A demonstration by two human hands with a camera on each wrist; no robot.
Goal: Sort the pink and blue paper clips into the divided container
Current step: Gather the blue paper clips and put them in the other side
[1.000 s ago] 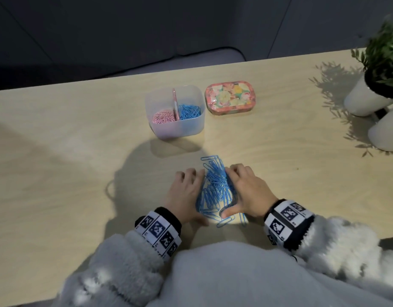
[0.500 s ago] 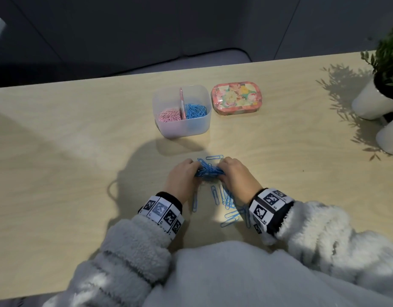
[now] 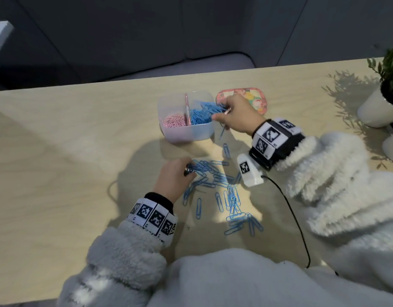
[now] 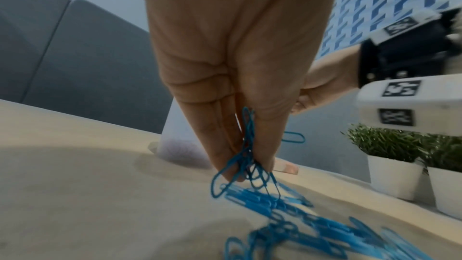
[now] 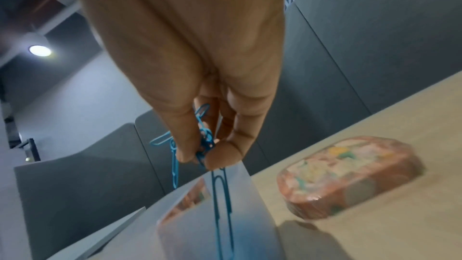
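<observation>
Right hand (image 3: 237, 116) is at the far-right rim of the translucent plastic divided container (image 3: 188, 135), thumb and fingers pinching a tangled bunch of blue wire paper clips (image 3: 213, 107) over the right compartment. Right wrist view confirms the pinch: clips dangle from the fingertips (image 5: 220, 157) right at the container wall. That compartment already holds a blue clip heap (image 3: 198, 117); the left one holds pink paper clips (image 3: 175, 120), with a pink upright divider (image 3: 187, 109) between them.

Left hand (image 3: 173, 178) is near, on the light wooden table (image 3: 58, 151), fingers pressed together and pinching a second small cluster at the left end of the loose blue clip pile (image 3: 222, 187). Most of that pile is scattered flat on the table towards the near right.

Risks, as I read it:
- One clip (image 3: 222, 131) hangs below the right hand, outside the container wall. Opening the pinch here likely drops it on the table, not in.
- The bunch is interlocked. A partial release could snag on the fingers, drag clips back out, or flick some over the divider into the pink side.
- Left cluster looks tangled with the pile, so lifting it may trail strands and scatter them.
- Floral pink tin (image 3: 255, 100) sits just right of the container, under the right hand. A stray clip could land on it or behind it.
</observation>
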